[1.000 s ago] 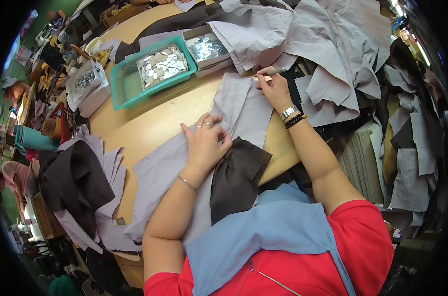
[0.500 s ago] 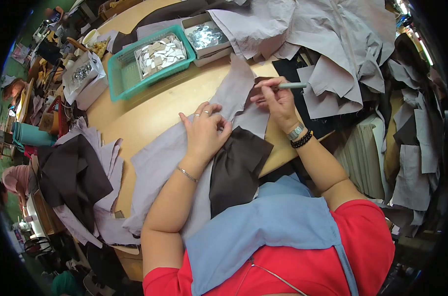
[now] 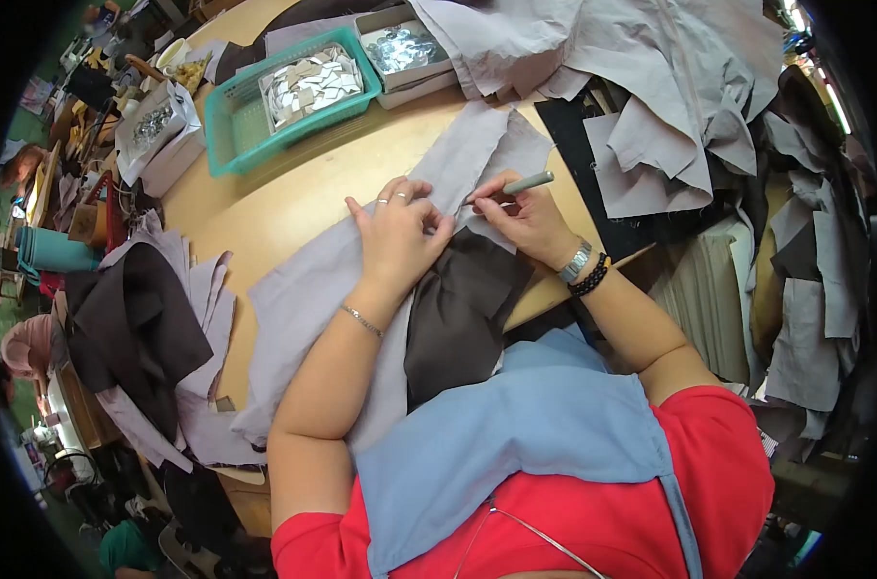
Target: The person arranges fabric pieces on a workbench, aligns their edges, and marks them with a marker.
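Note:
My left hand (image 3: pixel 400 232) rests on the light grey-lilac cloth (image 3: pixel 308 280), its thumb and index finger pinched together at the cloth's edge. What lies between those fingertips is too small to make out. Beside it, my right hand (image 3: pixel 527 224) grips a grey-green pen (image 3: pixel 530 182), whose tip is down at the cloth close to my left fingertips. A dark brown cloth piece (image 3: pixel 458 318) lies gathered just below both hands, over the light cloth.
A teal basket (image 3: pixel 228 166) holds small white and beige pieces. Next to it stands a box (image 3: pixel 414 92) of shiny metal parts. Dark and light cloth (image 3: pixel 134 318) is heaped at left, with larger light cloth (image 3: pixel 641 58) at upper right. A person (image 3: pixel 28 347) is at far left.
My right hand has come down and left with the pen, from the upper part of the cloth to beside my left hand. The cloth's upper end has shifted and spread. My left hand stays nearly in place.

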A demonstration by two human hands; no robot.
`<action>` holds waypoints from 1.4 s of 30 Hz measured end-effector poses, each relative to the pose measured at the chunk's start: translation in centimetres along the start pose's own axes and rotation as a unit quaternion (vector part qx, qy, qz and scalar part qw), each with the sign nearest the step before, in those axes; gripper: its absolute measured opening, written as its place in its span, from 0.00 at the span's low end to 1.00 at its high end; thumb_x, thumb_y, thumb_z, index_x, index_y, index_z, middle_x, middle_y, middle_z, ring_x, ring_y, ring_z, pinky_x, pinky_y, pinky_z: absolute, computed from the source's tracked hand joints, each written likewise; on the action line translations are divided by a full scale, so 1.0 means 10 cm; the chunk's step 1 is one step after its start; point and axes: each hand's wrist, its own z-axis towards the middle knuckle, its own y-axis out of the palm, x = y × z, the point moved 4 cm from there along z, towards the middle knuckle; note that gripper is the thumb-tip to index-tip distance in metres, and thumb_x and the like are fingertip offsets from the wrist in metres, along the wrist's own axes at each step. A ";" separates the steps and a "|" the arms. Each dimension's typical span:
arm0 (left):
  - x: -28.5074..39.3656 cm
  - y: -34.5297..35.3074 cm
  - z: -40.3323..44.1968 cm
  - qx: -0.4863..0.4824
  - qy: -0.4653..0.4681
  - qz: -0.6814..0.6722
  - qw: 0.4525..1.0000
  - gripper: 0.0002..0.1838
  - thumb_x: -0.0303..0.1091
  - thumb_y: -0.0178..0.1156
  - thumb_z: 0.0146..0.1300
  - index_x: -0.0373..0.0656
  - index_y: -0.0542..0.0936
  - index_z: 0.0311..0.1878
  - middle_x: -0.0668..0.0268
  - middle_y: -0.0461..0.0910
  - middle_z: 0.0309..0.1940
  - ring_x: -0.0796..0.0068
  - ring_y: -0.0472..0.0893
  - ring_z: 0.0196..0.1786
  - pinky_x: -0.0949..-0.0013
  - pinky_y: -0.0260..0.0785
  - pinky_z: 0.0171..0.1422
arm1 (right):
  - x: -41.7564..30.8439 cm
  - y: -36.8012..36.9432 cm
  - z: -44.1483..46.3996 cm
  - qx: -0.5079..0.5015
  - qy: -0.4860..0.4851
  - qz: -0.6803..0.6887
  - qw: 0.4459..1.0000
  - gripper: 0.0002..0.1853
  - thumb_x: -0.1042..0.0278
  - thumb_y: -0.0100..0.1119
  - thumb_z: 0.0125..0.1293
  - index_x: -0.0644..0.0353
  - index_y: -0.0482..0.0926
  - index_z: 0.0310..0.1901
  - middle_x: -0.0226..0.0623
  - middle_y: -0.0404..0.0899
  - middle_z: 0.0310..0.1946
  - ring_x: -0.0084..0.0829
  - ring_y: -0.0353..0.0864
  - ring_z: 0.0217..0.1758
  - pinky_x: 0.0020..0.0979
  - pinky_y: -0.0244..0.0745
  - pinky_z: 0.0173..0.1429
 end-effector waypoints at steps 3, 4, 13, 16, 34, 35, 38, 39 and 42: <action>-0.01 0.01 -0.01 0.006 0.008 0.002 1.000 0.10 0.43 0.68 0.57 0.49 0.81 0.26 0.72 0.78 0.54 0.68 0.73 0.64 0.16 0.38 0.68 | -0.01 0.04 -0.02 -0.025 -0.002 -0.064 0.998 0.06 0.71 0.62 0.68 0.63 0.80 0.44 0.33 0.82 0.32 0.19 0.83 0.33 0.24 0.77 0.37; 0.00 0.01 -0.01 0.008 0.009 0.005 1.000 0.11 0.43 0.68 0.57 0.49 0.81 0.26 0.72 0.78 0.54 0.68 0.73 0.64 0.16 0.39 0.68 | -0.04 0.05 -0.02 -0.034 -0.012 -0.085 0.996 0.06 0.71 0.62 0.68 0.62 0.80 0.43 0.33 0.82 0.30 0.19 0.83 0.31 0.24 0.77 0.37; 0.00 0.02 -0.02 0.006 0.024 0.020 0.999 0.10 0.42 0.67 0.56 0.50 0.81 0.25 0.75 0.78 0.53 0.71 0.72 0.65 0.15 0.38 0.67 | -0.11 0.00 0.08 0.037 -0.069 -0.227 0.971 0.05 0.70 0.64 0.65 0.60 0.80 0.40 0.40 0.82 0.25 0.30 0.82 0.25 0.31 0.75 0.31; 0.00 0.04 -0.03 0.007 0.026 0.020 0.999 0.09 0.41 0.67 0.56 0.50 0.81 0.25 0.75 0.78 0.53 0.71 0.72 0.65 0.15 0.37 0.67 | -0.04 -0.11 0.17 0.068 -0.039 -0.238 0.968 0.05 0.70 0.63 0.64 0.60 0.79 0.40 0.42 0.82 0.26 0.32 0.83 0.26 0.31 0.76 0.32; 0.03 0.05 -0.02 0.002 0.033 0.031 0.999 0.07 0.41 0.67 0.56 0.52 0.82 0.29 0.72 0.78 0.55 0.67 0.69 0.69 0.14 0.37 0.67 | 0.03 -0.40 0.32 0.076 0.015 -0.144 0.987 0.06 0.72 0.58 0.69 0.64 0.78 0.43 0.33 0.82 0.37 0.21 0.84 0.39 0.24 0.81 0.43; 0.04 0.04 -0.01 0.003 0.033 0.036 0.999 0.07 0.42 0.68 0.56 0.52 0.83 0.31 0.73 0.78 0.55 0.67 0.69 0.69 0.15 0.36 0.68 | 0.00 -0.37 0.28 0.064 0.018 -0.132 0.989 0.06 0.72 0.58 0.69 0.64 0.77 0.44 0.33 0.82 0.38 0.21 0.84 0.40 0.24 0.81 0.44; 0.10 0.03 0.04 0.003 0.050 0.063 0.997 0.06 0.42 0.66 0.56 0.53 0.83 0.33 0.72 0.78 0.55 0.66 0.69 0.70 0.14 0.37 0.67 | 0.02 -0.36 0.22 0.039 0.033 -0.109 0.993 0.06 0.73 0.57 0.71 0.64 0.76 0.45 0.33 0.81 0.40 0.22 0.84 0.43 0.25 0.81 0.47; 0.12 0.03 0.07 -0.005 0.062 0.077 0.995 0.06 0.42 0.65 0.56 0.52 0.83 0.33 0.72 0.78 0.55 0.65 0.69 0.69 0.13 0.37 0.67 | 0.07 -0.35 0.21 0.032 0.039 -0.102 0.993 0.06 0.73 0.56 0.71 0.64 0.76 0.45 0.33 0.81 0.40 0.22 0.83 0.44 0.25 0.81 0.47; 0.20 0.03 0.21 -0.022 0.088 0.120 0.989 0.06 0.41 0.64 0.56 0.52 0.84 0.33 0.72 0.79 0.55 0.65 0.70 0.69 0.12 0.38 0.66 | 0.16 -0.35 0.17 0.042 0.035 -0.088 0.995 0.06 0.73 0.56 0.71 0.64 0.75 0.45 0.33 0.80 0.41 0.22 0.84 0.44 0.24 0.81 0.49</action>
